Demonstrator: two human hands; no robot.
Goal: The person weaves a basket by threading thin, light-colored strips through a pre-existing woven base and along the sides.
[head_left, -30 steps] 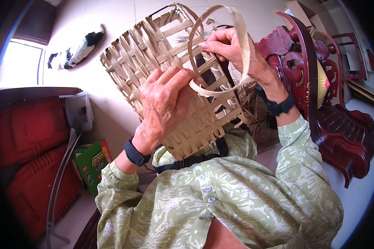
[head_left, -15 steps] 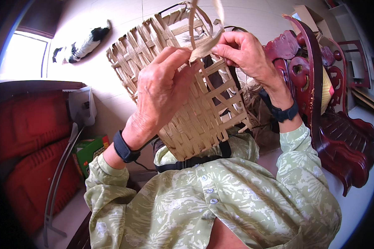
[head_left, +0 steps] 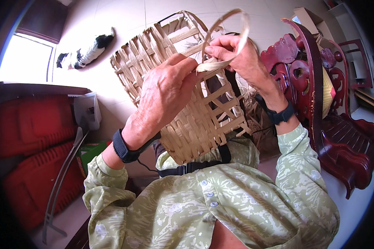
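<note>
A woven basket (head_left: 193, 128) of flat tan strips is in front of my body, with some open gaps in its weave at the right. My left hand (head_left: 166, 89) rests over the weave, its thumb and finger pinched at the end of a pale flat strip (head_left: 212, 66). My right hand (head_left: 241, 60) is just right of it, fingers closed on the same strip, which rises in a loop above the basket. A bundle of loose strips (head_left: 257, 118) hangs behind the basket at the right.
A black-and-white animal (head_left: 87, 52) lies on the tiled floor (head_left: 112, 91). Red padded items (head_left: 33, 124), a grey metal stand (head_left: 62, 178) and a green box (head_left: 91, 151) are at the left. A carved dark-red wooden chair (head_left: 340, 157) is at the right, cardboard boxes (head_left: 307, 20) behind it.
Both hands have drawn closer together over the basket. The strip's loop has risen, swung about and now arches above my right hand, while its lower part lies between my fingers.
</note>
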